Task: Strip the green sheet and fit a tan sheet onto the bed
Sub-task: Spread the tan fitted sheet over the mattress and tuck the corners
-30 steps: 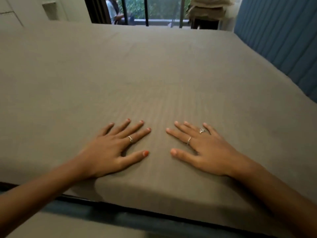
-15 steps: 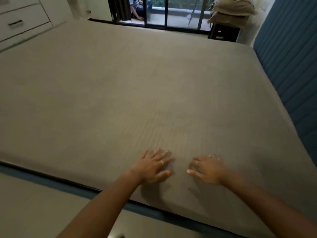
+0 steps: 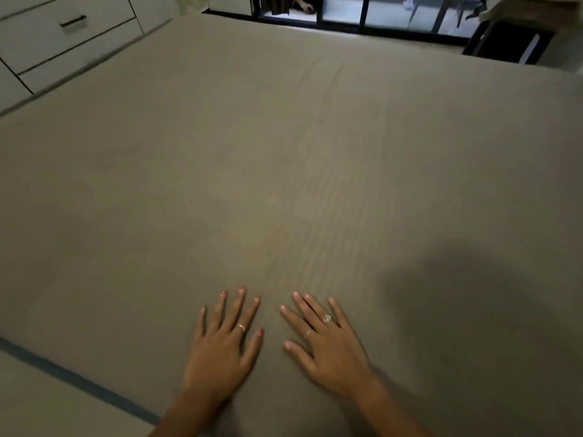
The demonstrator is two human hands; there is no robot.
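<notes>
Both hands, left hand (image 3: pixel 220 348) and right hand (image 3: pixel 328 345), now lie flatter on the tan sheet (image 3: pixel 284 168), fingers (image 3: pixel 239 307) spread apart, the right less curled than before.

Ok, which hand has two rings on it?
The right hand: it wears rings on two fingers, while the left hand wears one. Both lie flat on the tan sheet.
</notes>
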